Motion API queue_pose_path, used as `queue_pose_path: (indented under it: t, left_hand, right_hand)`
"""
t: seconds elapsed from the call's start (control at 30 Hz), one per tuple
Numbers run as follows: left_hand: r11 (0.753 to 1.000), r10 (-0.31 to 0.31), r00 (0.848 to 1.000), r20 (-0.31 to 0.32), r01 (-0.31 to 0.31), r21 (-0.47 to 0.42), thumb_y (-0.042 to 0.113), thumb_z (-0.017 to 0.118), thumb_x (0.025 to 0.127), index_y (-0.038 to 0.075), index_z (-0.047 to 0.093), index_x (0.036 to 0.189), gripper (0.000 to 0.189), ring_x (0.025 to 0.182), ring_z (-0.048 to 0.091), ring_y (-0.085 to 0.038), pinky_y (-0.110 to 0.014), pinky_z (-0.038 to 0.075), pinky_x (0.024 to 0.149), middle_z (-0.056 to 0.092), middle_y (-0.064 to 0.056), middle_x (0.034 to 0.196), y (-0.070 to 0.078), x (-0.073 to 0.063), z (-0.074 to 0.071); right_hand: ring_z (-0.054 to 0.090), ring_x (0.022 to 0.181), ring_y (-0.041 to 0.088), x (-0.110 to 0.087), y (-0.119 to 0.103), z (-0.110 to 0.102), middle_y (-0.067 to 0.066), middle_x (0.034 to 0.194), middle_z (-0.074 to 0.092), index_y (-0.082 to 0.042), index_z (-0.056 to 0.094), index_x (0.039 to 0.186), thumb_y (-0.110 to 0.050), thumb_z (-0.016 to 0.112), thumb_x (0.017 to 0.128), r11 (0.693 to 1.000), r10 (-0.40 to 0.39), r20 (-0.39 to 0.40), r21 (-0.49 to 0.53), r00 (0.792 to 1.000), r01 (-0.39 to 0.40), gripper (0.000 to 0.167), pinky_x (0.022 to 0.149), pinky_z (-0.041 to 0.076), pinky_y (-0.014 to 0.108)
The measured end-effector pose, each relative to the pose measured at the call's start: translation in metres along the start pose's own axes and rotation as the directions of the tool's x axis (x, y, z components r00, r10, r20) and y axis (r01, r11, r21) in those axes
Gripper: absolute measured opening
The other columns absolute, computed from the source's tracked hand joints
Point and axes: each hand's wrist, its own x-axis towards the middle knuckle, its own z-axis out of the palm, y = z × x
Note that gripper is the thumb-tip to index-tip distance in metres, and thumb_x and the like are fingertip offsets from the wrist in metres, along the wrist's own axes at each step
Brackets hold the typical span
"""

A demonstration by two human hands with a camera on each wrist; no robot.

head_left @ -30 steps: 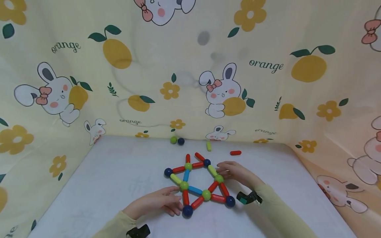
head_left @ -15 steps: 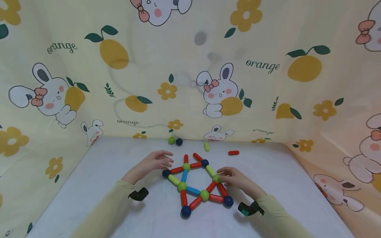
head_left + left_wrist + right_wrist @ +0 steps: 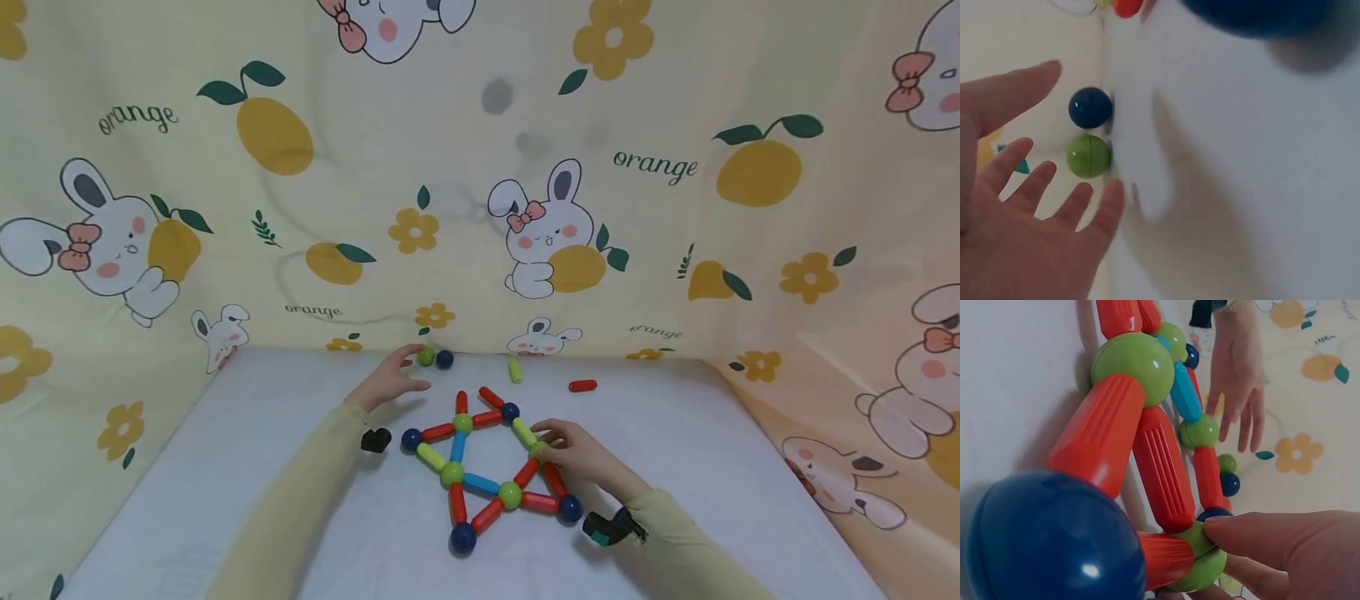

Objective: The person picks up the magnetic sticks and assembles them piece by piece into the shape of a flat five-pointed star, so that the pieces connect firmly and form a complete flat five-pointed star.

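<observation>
On the white table lies a flat frame of magnetic rods and balls, with red rods, blue rods, yellow-green rods, green balls and dark blue balls. My right hand pinches a green ball at the frame's right side, thumb on top and fingers partly hidden below. At the back, my left hand reaches with spread fingers towards a loose green ball. Its fingertips are close to that ball, and nothing is in its grasp. A loose dark blue ball sits beside the green one.
A loose yellow-green rod and a loose red rod lie at the back of the table. Behind the table's far edge rises a patterned curtain. Two red rods stick out from the frame's far side.
My left hand has left the frame's near left side and moved up and away to the loose green ball. The right hand has closed in on the frame's right green ball.
</observation>
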Motion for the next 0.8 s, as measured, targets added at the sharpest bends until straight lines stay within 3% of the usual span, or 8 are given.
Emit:
queue_pose_path:
  t: [0.13,0.33,0.57,0.8]
  left_hand:
    - [0.999,-0.036,0.999,0.013,0.036,0.013,0.014,0.07,0.087,0.017,0.03,0.15,0.074,0.135,0.029,-0.04,-0.056,0.033,0.104,0.021,-0.011,0.155,-0.002,0.01,0.003]
    - [1.0,-0.002,1.0,0.028,0.002,0.03,0.002,0.061,0.089,0.011,0.03,0.149,0.068,0.134,0.029,-0.044,-0.056,0.03,0.106,0.021,-0.015,0.155,0.002,0.016,0.001]
    - [0.993,-0.019,0.999,0.034,0.015,0.118,0.009,0.062,0.091,0.006,0.043,0.142,0.054,0.13,0.035,-0.039,-0.054,0.033,0.104,0.036,-0.019,0.144,0.001,0.023,0.005]
    - [0.992,-0.043,0.999,0.01,0.042,0.116,0.009,0.069,0.088,0.007,0.059,0.127,0.04,0.111,0.05,-0.031,-0.045,0.044,0.094,0.055,-0.013,0.124,-0.001,0.025,0.01]
  right_hand:
    - [0.057,0.1,0.024,0.002,-0.001,0.001,0.007,0.111,0.062,-0.01,0.06,0.124,-0.018,0.067,0.09,1.0,-0.012,0.031,0.016,0.999,0.011,0.036,0.085,0.052,0.039]
    - [0.057,0.098,0.023,0.003,-0.002,0.003,0.007,0.111,0.062,-0.01,0.06,0.125,-0.018,0.067,0.09,0.999,-0.024,0.074,0.036,0.997,0.021,0.037,0.083,0.053,0.037]
    - [0.058,0.097,0.022,0.003,-0.005,0.003,0.006,0.11,0.062,-0.011,0.06,0.125,-0.017,0.066,0.09,0.999,-0.042,0.088,0.02,0.995,0.041,0.036,0.083,0.052,0.039]
    - [0.057,0.095,0.021,0.005,-0.004,0.005,0.005,0.11,0.062,-0.012,0.06,0.125,-0.017,0.067,0.09,0.999,-0.044,0.106,0.025,0.993,0.042,0.036,0.084,0.052,0.039]
